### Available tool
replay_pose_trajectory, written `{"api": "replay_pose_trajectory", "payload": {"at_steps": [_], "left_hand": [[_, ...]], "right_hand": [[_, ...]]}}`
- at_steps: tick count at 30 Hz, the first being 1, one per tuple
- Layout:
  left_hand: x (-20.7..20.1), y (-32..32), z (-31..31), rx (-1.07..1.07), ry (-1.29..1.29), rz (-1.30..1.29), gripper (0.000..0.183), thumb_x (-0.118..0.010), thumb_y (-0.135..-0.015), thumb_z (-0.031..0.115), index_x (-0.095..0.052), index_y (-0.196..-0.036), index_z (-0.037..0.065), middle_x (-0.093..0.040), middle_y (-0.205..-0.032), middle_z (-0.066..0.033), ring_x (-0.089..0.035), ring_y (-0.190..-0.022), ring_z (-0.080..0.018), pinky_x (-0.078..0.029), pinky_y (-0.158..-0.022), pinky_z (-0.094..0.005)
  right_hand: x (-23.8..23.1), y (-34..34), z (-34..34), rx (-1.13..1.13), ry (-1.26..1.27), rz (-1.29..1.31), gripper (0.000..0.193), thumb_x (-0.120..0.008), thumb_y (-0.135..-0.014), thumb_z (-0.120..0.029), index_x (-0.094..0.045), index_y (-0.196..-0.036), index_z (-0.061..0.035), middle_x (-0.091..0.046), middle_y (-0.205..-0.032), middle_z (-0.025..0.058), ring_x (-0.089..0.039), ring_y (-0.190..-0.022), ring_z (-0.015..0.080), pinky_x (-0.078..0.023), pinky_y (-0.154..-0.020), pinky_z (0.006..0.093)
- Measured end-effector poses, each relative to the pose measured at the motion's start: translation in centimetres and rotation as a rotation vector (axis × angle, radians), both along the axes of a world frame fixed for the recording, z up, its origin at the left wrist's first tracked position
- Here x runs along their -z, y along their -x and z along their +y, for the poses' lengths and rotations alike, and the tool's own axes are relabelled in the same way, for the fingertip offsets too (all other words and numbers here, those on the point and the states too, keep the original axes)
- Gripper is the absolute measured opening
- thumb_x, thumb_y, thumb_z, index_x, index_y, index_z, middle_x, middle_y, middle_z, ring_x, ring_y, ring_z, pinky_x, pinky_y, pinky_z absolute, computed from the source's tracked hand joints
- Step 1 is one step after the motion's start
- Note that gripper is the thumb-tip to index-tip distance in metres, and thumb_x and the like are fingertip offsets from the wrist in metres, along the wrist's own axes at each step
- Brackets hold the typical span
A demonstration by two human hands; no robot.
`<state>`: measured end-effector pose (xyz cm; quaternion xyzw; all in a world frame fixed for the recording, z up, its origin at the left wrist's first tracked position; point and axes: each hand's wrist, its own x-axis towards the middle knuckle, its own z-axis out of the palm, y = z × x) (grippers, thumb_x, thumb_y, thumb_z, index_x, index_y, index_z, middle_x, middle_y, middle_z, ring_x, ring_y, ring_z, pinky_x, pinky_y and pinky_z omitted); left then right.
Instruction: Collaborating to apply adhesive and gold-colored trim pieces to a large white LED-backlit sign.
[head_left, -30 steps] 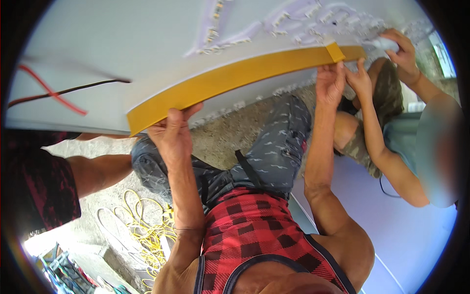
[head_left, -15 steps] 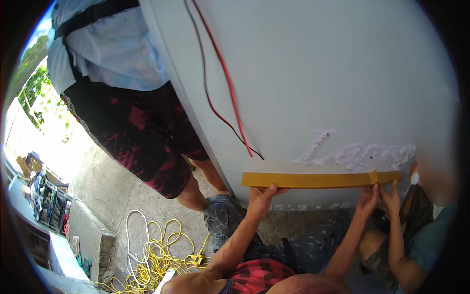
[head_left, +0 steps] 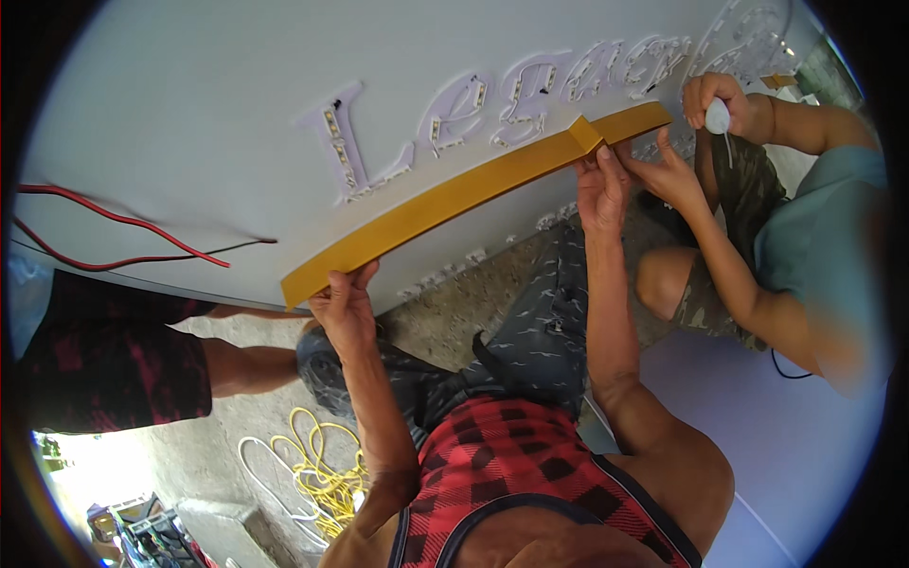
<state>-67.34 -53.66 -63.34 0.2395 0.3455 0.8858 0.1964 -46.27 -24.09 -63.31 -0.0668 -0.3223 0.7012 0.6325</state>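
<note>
A long golden strip [head_left: 454, 197] is held along a pale panel, just beneath raised lettering. My left hand [head_left: 346, 308] grips the strip's lower edge near its left end, thumb and fingers closed. My right hand [head_left: 603, 189] is closed on the strip further right, right under a short golden piece [head_left: 586, 135] that crosses it. The raised white letter shapes [head_left: 346, 147] carry small light modules along their strokes. Next to my right hand, a co-worker's hand [head_left: 670, 172] is by the strip's right part; their other hand [head_left: 727, 106] holds a white rounded object with a thin tip.
Red and black wires [head_left: 133, 222] hang off the panel at left. Another person's patterned shorts [head_left: 104, 364] and legs stand there. A tangled yellow cord [head_left: 322, 469] lies on the concrete floor near a concrete block [head_left: 222, 525]. A pale sheet [head_left: 701, 445] lies at lower right.
My view has swung right and tilted, bringing more lettering and the co-worker into sight. Both my hands still hold the golden strip under the letters.
</note>
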Motion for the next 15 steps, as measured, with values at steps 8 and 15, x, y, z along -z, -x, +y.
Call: {"api": "replay_pose_trajectory", "payload": {"at_steps": [8, 15], "left_hand": [[0.2, 0.3, -1.6, -0.052, 0.089, 0.024, 0.035, -0.063, -0.091, 0.017, -0.055, -0.117, -0.006, -0.064, -0.108, -0.0171, -0.066, -0.097, -0.0309, -0.059, -0.081, -0.0457], [1.2, -0.2, 1.4, -0.026, 0.079, -0.055, 0.03, -0.064, -0.091, 0.016, -0.06, -0.112, -0.005, -0.066, -0.104, -0.016, -0.067, -0.094, -0.0301, -0.059, -0.08, -0.0447]], "right_hand": [[2.4, -0.1, 0.0, -0.084, 0.014, -0.064, 0.026, -0.06, -0.091, -0.012, -0.06, -0.113, 0.0017, -0.062, -0.116, 0.0103, -0.058, -0.106, 0.0207, -0.046, -0.095, 0.0373], [3.1, -0.9, 2.2, -0.114, 0.013, -0.1, 0.035, -0.059, -0.093, -0.019, -0.055, -0.12, 0.0022, -0.061, -0.116, 0.0102, -0.055, -0.111, 0.0221, -0.04, -0.103, 0.0409]]}}
